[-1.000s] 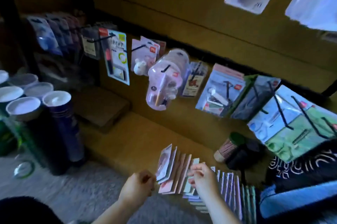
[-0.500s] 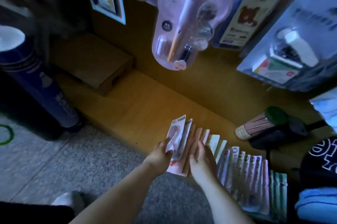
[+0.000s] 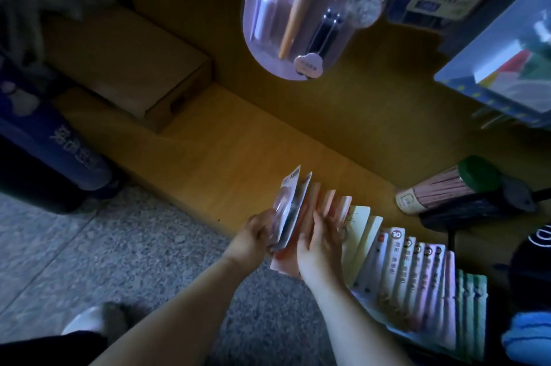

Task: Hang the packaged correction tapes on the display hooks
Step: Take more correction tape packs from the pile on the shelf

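1. Against the front edge of the wooden ledge [image 3: 238, 142], the packaged correction tapes [image 3: 417, 270] stand in a leaning row; none looks hung yet, and no free hook shows, so nearly all the task seems left.
2. At the row's end nearest the ledge's middle, the left hand [image 3: 256, 236] grips the front two packs [image 3: 290, 204], fingers curled round their lower part, holding them apart from the rest.
3. Just beside it, at the ledge's edge, the right hand [image 3: 323, 243] lies on the pink packs [image 3: 329, 201], fingers fairly straight and together; whether they clamp anything cannot be told.
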`<state>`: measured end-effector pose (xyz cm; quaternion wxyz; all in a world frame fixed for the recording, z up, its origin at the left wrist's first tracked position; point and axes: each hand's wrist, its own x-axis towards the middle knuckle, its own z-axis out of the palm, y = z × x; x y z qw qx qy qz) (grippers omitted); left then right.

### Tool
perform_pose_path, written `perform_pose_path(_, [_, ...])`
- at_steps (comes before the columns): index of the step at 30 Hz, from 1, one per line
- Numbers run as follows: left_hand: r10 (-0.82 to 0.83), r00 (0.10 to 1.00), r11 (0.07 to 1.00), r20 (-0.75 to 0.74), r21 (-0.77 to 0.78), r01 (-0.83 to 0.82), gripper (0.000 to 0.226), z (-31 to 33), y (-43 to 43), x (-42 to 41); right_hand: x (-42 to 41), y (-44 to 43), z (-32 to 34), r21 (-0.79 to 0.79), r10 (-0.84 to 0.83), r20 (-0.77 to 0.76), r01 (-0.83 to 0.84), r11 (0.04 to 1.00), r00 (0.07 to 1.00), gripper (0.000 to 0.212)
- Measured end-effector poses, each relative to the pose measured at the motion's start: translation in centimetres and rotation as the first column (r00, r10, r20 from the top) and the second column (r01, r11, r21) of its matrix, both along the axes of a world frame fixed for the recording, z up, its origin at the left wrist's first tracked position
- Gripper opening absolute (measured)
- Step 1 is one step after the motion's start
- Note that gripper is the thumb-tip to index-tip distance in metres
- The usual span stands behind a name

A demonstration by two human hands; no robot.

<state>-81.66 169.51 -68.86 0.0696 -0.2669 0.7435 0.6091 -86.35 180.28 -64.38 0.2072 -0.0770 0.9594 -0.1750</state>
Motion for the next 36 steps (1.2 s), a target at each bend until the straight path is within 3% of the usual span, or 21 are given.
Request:
perform_pose_path(6, [0.152,0.988,0.967,0.036,0.202,-0.156,0.04,0.1,0.8,-0.9,-0.3,-0.6,0.4,0.053,0.021,-0.112,-0.015,0.998,0.993,0.046])
perform_pose_path(8, [0.178,0.983,0.958,0.044,0.221,-0.183,0.04,0.3,0.8,-0.9,-0.5,-0.8,0.2,-0.097,-0.054,-0.052,0.049,0.994,0.997,0.043])
perform_pose_path(11, [0.195,0.98,0.943,0.036,0.266,-0.198,0.038,0.6,0.8,-1.0,-0.9,-1.4,-0.3,-0.325,-0.208,0.124,0.238,0.915,0.97,0.038])
perform_pose_path(13, [0.169,0.985,0.942,0.037,0.289,-0.173,0.039,0.8,0.8,-1.0,-1.2,-1.8,-0.8,-0.337,-0.274,0.219,0.336,0.879,0.937,0.051])
perform_pose_path(16, [0.148,0.988,0.95,0.048,0.27,-0.156,0.043,0.4,0.8,-0.8,-1.5,-2.4,-1.0,-0.232,-0.257,0.33,0.342,0.911,0.908,0.079])
perform_pose_path(22, [0.119,0.993,0.968,-0.005,0.222,-0.115,0.046,-0.7,1.3,-0.7,-3.1,-3.6,-1.6,-0.284,-0.333,0.385,0.453,0.845,0.861,0.083])
perform_pose_path(27, [0.144,0.989,0.974,-0.04,0.182,-0.135,0.04,-1.3,1.7,-0.5,-3.6,-4.0,-2.9,-0.261,-0.415,0.254,0.475,0.841,0.874,0.067])
perform_pose_path(30, [0.198,0.978,0.957,-0.067,0.23,-0.178,0.036,-1.7,1.1,-0.1,-3.7,-4.2,-3.3,-0.288,-0.416,0.286,0.492,0.822,0.863,0.061])
perform_pose_path(33, [0.255,0.962,0.944,-0.094,0.239,-0.227,0.032,-1.4,0.8,-0.1,-3.9,-3.6,-2.8,-0.356,-0.422,0.338,0.529,0.77,0.841,0.032])
perform_pose_path(36, [0.384,0.916,0.897,-0.114,0.282,-0.341,0.025,-0.1,0.5,-0.6,-4.0,-3.1,-0.9,-0.459,-0.37,0.384,0.523,0.718,0.846,0.028])
